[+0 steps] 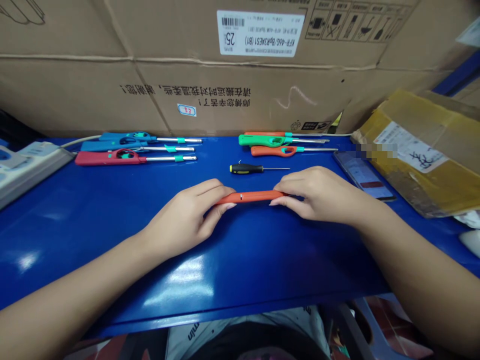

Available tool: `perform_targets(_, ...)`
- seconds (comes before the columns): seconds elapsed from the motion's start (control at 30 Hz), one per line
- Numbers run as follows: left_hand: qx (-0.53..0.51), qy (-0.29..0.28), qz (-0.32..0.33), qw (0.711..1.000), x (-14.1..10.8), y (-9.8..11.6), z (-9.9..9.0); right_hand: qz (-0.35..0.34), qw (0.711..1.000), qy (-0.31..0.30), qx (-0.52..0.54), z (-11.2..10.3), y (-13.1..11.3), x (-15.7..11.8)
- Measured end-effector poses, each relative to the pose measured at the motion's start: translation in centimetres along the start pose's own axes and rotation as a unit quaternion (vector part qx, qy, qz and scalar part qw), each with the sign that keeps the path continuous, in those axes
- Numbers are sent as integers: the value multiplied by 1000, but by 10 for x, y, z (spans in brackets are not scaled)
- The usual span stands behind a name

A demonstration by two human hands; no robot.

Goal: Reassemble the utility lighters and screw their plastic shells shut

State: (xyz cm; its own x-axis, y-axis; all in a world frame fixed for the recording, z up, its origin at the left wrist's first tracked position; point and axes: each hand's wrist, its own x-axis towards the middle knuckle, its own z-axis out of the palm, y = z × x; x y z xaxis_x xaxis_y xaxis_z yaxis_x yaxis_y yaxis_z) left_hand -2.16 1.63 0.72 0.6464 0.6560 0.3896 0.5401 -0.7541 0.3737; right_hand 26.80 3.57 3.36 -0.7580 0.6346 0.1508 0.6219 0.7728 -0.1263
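Note:
An orange lighter [255,196] is held level above the front of the blue table, its narrow edge facing me and a small dark slot near its middle. My left hand [195,207] pinches its left end between thumb and fingers. At the right end, my right hand [313,194] grips it the same way. Both tips are covered by my fingers, so no metal neck shows. Just beyond lies a black-and-yellow screwdriver [247,169], its shaft pointing right. Behind that, an orange long-neck lighter [275,150] and a green one [262,139] lie side by side.
Blue long-neck lighters [123,145] and a red one [108,158] lie at the back left, near a white power strip [33,167]. A phone [363,175] and a taped yellow-brown parcel [423,150] sit at right. A large cardboard box [93,100] walls off the back.

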Motion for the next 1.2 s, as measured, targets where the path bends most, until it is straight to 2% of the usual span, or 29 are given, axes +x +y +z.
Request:
perform_targets(0.1,-23,12,-20,999,1,-1,1,19,999,-9,30,-5,2,-1)
perform_targets(0.23,-65,50,-30,996,2,-3,4,38,997,-51,52,-12,6,-1)
perform_targets(0.33,-89,44,-17,995,2,-4,4,47,995,-68,47,-14,9,-2)
perform_targets(0.47,-97,44,2,994,0,-4,5,29,998,-52,37,-8,5,0)
perform_targets(0.67,-79,50,40,995,-3,1,8,-25,999,-27,18,13,-12,6)
perform_targets(0.8,-98,50,24,994,-3,4,8,-44,999,11,-18,22,-17,8)
perform_targets(0.93,-110,52,-1,993,-2,7,7,-49,996,53,-57,22,-18,8)
perform_targets(1.0,-120,52,-25,991,-1,9,9,-32,997,48,-59,21,-19,8)
perform_targets(1.07,-174,54,-99,978,1,11,11,1,998,35,-50,20,-21,8)
perform_targets(1.13,-273,59,-199,939,4,14,13,20,999,29,-38,20,-22,9)
perform_targets(1.2,-364,62,-267,890,6,15,14,16,999,29,-40,21,-23,9)
